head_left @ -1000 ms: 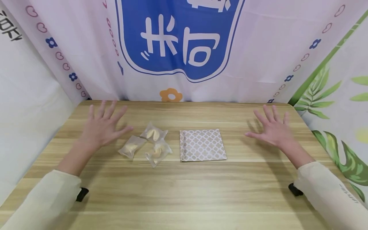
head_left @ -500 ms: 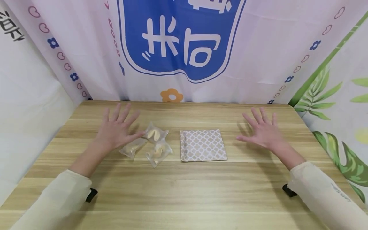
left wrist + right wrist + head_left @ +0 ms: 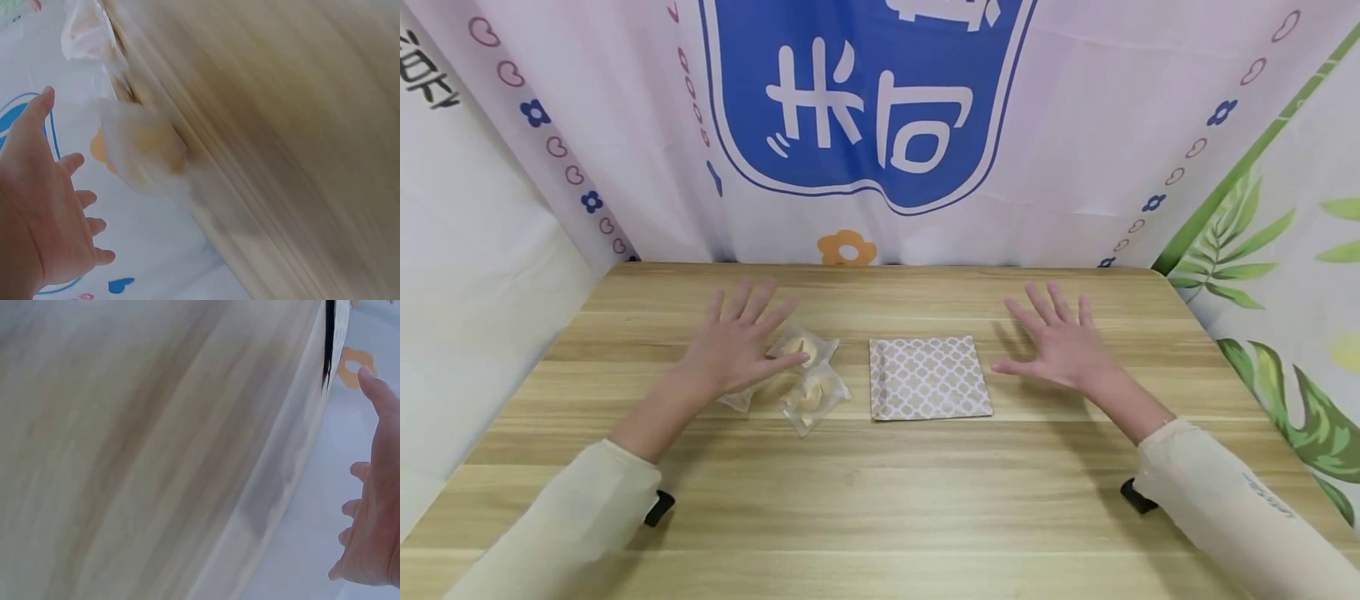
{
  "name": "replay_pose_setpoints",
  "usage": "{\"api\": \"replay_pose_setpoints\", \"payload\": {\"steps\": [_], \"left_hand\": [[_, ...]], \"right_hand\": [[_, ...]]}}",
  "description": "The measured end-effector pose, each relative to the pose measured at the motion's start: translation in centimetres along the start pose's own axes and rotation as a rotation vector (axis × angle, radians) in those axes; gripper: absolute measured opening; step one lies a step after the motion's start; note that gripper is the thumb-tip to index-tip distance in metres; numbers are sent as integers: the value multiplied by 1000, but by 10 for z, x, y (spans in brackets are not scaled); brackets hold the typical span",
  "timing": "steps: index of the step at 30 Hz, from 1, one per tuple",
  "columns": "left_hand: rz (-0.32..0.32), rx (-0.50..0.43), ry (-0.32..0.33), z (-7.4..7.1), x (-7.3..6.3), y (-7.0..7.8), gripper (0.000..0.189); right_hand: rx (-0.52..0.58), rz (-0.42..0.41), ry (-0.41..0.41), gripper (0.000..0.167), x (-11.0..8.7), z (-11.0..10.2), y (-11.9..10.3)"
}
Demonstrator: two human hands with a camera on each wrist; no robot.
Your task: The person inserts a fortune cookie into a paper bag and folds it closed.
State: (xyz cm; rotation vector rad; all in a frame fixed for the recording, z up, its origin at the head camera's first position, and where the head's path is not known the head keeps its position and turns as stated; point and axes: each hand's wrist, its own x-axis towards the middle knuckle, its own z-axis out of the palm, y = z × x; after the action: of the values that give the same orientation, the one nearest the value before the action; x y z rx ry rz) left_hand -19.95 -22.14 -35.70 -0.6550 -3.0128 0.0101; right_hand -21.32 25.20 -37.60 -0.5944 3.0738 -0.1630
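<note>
Three fortune cookies in clear wrappers lie grouped left of the table's middle. My left hand [image 3: 726, 354] is over this group with spread fingers, holding nothing. It hides most of the leftmost wrapper [image 3: 737, 402], and its thumb overlaps the back cookie [image 3: 792, 342]. The front cookie [image 3: 812, 396] shows fully. A flat beige-and-white patterned packet [image 3: 931, 377] lies to their right. Just beyond its right edge, my right hand [image 3: 1063, 350] is spread with nothing in it. In the left wrist view a blurred wrapped cookie [image 3: 147, 147] appears beyond the palm.
Everything lies on a light wood-grain table [image 3: 880, 500]. A white curtain with a blue printed emblem [image 3: 865, 108] hangs along its back edge. Leaf-printed cloth [image 3: 1247, 250] hangs on the right, plain white cloth [image 3: 475, 275] on the left.
Both hands have moved inward, the left one rightward over the wrapped cookies and the right one leftward toward the packet. The cookies and packet stay where they were.
</note>
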Motion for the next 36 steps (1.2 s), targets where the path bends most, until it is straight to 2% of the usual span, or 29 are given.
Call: {"api": "replay_pose_setpoints", "payload": {"steps": [6,17,25,33,36], "left_hand": [[44,-11,9,3,6,14,87],[132,-49,36,5,10,31,83],[200,-87,40,6,16,41,81],[273,-186,56,4,26,54,73],[292,-197,60,4,30,59,71]], "right_hand": [[0,-31,-9,106,3,4,-11],[-2,-114,-15,104,7,8,-36],[43,-165,-49,105,14,11,-52],[79,-242,-49,108,22,11,-63],[88,-272,-46,109,25,10,-69]]}}
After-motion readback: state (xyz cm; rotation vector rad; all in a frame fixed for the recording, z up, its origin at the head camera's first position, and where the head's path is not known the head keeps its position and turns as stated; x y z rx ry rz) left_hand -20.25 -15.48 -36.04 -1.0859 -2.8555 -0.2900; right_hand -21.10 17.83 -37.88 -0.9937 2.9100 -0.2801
